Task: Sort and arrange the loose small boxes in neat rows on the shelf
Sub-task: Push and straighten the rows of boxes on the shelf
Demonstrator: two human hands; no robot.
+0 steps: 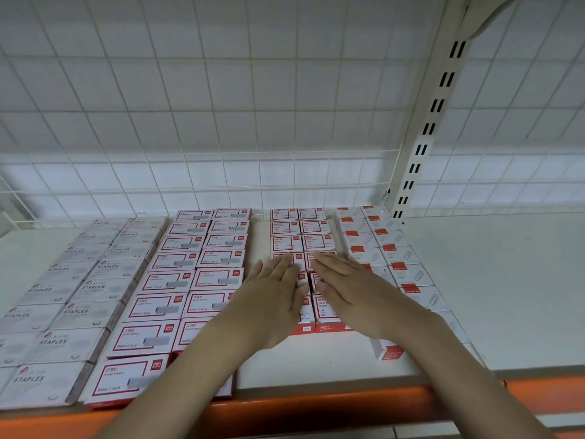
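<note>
Small red-and-white boxes [286, 228] lie in two neat columns on the white shelf [493, 280], running from the back to the front. My left hand [274, 291] lies flat with straight fingers on the left column. Beside it, my right hand [354, 288] rests flat on the right column, hiding several boxes. To the right, white boxes with red tabs [387, 247] form two more columns; one such box [387, 349] sits partly under my right forearm near the front.
Larger red-framed boxes [177, 280] fill two columns left of my hands, and grey staples boxes [95, 288] fill the far left. A wire grid [221, 122] backs the shelf, with a slotted upright [421, 147] at right. The orange front edge [316, 407] runs below.
</note>
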